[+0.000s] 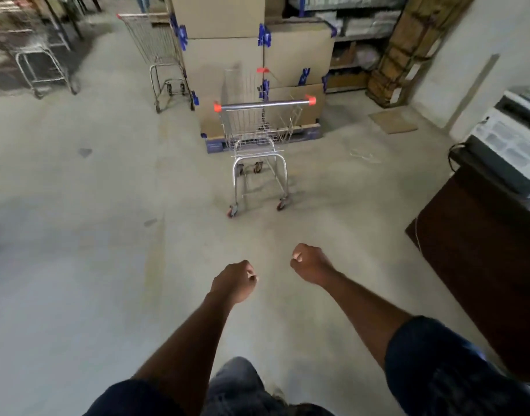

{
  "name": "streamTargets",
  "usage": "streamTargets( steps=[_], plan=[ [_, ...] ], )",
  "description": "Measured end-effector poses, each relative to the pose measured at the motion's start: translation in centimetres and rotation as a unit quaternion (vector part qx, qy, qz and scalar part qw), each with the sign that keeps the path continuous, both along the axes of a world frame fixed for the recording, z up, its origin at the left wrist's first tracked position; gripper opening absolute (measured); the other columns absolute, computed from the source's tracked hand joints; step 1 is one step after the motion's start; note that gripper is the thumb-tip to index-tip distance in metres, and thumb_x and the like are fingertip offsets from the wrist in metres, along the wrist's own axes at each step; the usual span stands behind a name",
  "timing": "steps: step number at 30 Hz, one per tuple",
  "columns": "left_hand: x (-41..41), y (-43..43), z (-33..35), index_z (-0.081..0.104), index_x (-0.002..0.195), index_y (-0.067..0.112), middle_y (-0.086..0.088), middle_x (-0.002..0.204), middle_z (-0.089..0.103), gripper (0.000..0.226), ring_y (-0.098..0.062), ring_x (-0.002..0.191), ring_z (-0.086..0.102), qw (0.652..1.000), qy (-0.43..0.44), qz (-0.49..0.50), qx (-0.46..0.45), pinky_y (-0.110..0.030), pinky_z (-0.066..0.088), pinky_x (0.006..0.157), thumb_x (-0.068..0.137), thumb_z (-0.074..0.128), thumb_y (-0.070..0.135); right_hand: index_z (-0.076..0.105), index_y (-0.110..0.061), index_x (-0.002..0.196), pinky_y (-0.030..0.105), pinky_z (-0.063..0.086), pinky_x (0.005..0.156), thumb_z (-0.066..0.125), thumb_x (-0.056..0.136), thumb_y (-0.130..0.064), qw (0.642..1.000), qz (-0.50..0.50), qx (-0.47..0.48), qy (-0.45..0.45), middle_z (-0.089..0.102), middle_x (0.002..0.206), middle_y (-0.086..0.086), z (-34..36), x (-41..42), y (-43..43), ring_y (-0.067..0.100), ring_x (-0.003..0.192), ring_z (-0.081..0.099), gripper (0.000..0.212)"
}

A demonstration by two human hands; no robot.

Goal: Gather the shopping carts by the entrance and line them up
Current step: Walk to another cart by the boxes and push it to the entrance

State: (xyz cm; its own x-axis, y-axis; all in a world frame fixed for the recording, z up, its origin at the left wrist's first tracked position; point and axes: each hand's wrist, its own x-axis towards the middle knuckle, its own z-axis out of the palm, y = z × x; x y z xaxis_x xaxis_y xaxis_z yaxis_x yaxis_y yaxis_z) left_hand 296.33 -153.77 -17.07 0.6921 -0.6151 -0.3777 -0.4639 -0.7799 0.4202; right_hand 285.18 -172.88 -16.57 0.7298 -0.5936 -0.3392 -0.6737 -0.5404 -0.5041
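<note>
A small wire shopping cart (259,139) with a grey handle bar and orange end caps stands on the concrete floor straight ahead, its handle toward me. A second wire cart (158,55) stands farther back on the left, beside the stacked boxes. More cart frames (32,52) show blurred at the far left. My left hand (235,280) and my right hand (310,262) are stretched out in front of me, both curled into fists with nothing in them, well short of the near cart's handle.
Stacked cardboard boxes (257,55) on a pallet stand right behind the near cart. Shelving (357,40) and a bound bundle (408,49) fill the back right. A dark desk (483,250) with a printer (510,145) juts in on the right. Open floor lies to the left.
</note>
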Motion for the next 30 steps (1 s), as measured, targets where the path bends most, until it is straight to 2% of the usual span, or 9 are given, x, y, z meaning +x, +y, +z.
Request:
streamTargets(
  steps=[4, 9, 14, 18, 21, 24, 26, 28, 30],
  plan=[
    [10.0, -7.2, -1.4, 0.064, 0.112, 0.03, 0.004, 0.12, 0.067, 0.027, -0.02, 0.113, 0.062, 0.999, -0.004, 0.028, -0.026, -0.032, 0.05, 0.092, 0.09, 0.054, 0.041, 0.067, -0.018, 0.104, 0.033, 0.054, 0.086, 0.064, 0.085, -0.029, 0.998, 0.005, -0.024, -0.051, 0.071, 0.11, 0.009, 2.0, 12.3, -9.3, 0.028, 0.102, 0.066, 0.022],
    [23.7, -19.2, -2.7, 0.064, 0.11, 0.031, 0.006, 0.119, 0.067, 0.028, -0.018, 0.116, 0.06, 0.998, 0.01, 0.022, -0.06, -0.034, 0.05, 0.094, 0.087, 0.056, 0.045, 0.066, -0.021, 0.087, 0.03, 0.052, 0.081, 0.069, 0.082, -0.025, 0.994, -0.041, 0.005, -0.103, 0.072, 0.099, 0.006, 0.8, 26.6, -18.9, 0.025, 0.095, 0.066, 0.007],
    [37.8, -31.5, 1.6, 0.064, 0.112, 0.03, 0.0, 0.121, 0.064, 0.033, -0.022, 0.118, 0.058, 0.997, -0.023, -0.001, -0.073, -0.038, 0.05, 0.098, 0.084, 0.059, 0.046, 0.064, -0.021, 0.085, 0.024, 0.05, 0.067, 0.069, 0.082, -0.023, 0.994, -0.043, 0.017, -0.094, 0.071, 0.09, 0.005, 1.9, 37.6, -28.2, 0.025, 0.084, 0.069, 0.007],
    [48.2, -40.3, 6.6, 0.06, 0.125, 0.023, -0.007, 0.129, 0.057, 0.038, -0.027, 0.12, 0.053, 0.991, -0.097, -0.01, -0.089, -0.04, 0.049, 0.097, 0.088, 0.062, 0.033, 0.065, -0.019, 0.088, 0.034, 0.056, 0.08, 0.067, 0.08, -0.025, 0.989, -0.062, -0.005, -0.137, 0.071, 0.093, 0.005, 4.2, 45.4, -35.9, 0.025, 0.087, 0.067, 0.01],
    [55.0, -45.9, 8.2, 0.061, 0.123, 0.021, -0.008, 0.13, 0.058, 0.038, -0.027, 0.121, 0.053, 0.986, -0.138, -0.035, -0.087, -0.042, 0.049, 0.098, 0.086, 0.065, 0.031, 0.065, -0.021, 0.088, 0.034, 0.054, 0.081, 0.064, 0.084, -0.025, 0.987, -0.064, -0.025, -0.148, 0.072, 0.095, 0.005, 5.3, 50.7, -41.4, 0.024, 0.087, 0.065, 0.006],
    [59.5, -50.1, 8.2, 0.064, 0.117, 0.017, -0.005, 0.124, 0.062, 0.032, -0.025, 0.115, 0.058, 0.987, -0.143, -0.042, -0.066, -0.038, 0.049, 0.093, 0.09, 0.064, 0.033, 0.065, -0.012, 0.091, 0.038, 0.055, 0.076, 0.062, 0.088, -0.022, 0.98, -0.065, -0.048, -0.184, 0.07, 0.089, 0.006, 5.2, 55.2, -46.4, 0.024, 0.083, 0.064, 0.011],
    [61.4, -51.6, 7.0, 0.066, 0.111, 0.014, -0.007, 0.113, 0.066, 0.033, -0.026, 0.104, 0.062, 0.993, -0.113, -0.019, -0.027, -0.038, 0.052, 0.088, 0.095, 0.054, 0.041, 0.064, -0.013, 0.091, 0.039, 0.054, 0.077, 0.062, 0.089, -0.026, 0.979, -0.044, -0.092, -0.176, 0.068, 0.091, 0.006, 4.7, 57.3, -49.1, 0.024, 0.085, 0.064, 0.013],
    [62.3, -51.4, 4.7, 0.065, 0.108, 0.011, -0.009, 0.104, 0.067, 0.038, -0.028, 0.096, 0.065, 0.994, -0.091, -0.014, 0.06, -0.042, 0.054, 0.085, 0.098, 0.044, 0.042, 0.064, -0.015, 0.092, 0.037, 0.051, 0.077, 0.058, 0.092, -0.032, 0.985, 0.005, -0.118, -0.124, 0.068, 0.093, 0.007, 3.7, 58.7, -51.0, 0.027, 0.088, 0.064, 0.018],
    [62.6, -50.6, 1.9, 0.061, 0.108, 0.011, -0.012, 0.101, 0.066, 0.034, -0.031, 0.092, 0.065, 0.98, -0.142, -0.072, 0.119, -0.04, 0.055, 0.078, 0.098, 0.04, 0.035, 0.07, -0.014, 0.095, 0.036, 0.047, 0.077, 0.045, 0.098, -0.039, 0.983, 0.067, -0.171, -0.027, 0.071, 0.094, 0.011, 2.1, 59.5, -52.1, 0.031, 0.092, 0.067, 0.036]
  ],
)
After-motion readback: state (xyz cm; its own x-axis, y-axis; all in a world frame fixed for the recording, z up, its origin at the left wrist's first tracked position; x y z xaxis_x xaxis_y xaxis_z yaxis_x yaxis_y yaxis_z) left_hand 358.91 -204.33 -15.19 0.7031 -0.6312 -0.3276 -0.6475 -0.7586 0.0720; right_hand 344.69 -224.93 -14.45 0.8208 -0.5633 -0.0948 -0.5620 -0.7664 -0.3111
